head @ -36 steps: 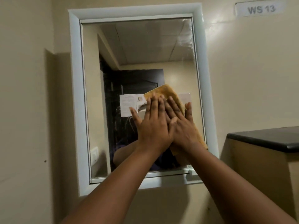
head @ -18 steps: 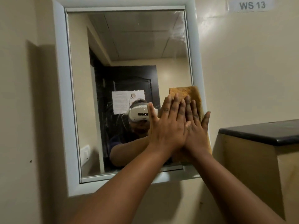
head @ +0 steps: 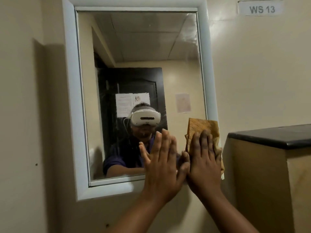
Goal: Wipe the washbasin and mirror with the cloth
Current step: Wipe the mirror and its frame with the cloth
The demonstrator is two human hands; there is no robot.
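Head view: flat right hand (head: 204, 158) presses cloth (head: 204, 127) over mirror (head: 134, 64) frame's right edge; left hand (head: 161, 163) spread.

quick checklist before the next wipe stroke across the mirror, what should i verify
1. Cloth under the right hand: ok, palm flat on it.
2. Cloth on the glass: not ok, it overlaps the right side of the white frame.
3. Left hand out of the wiping path: not ok, it sits open against the lower mirror beside the right hand.
4. Smears left: not ok, streaks show near the top right corner.
5. Room to the right: not ok, the dark-topped ledge is close.
6. Washbasin done: cannot tell, not in view.
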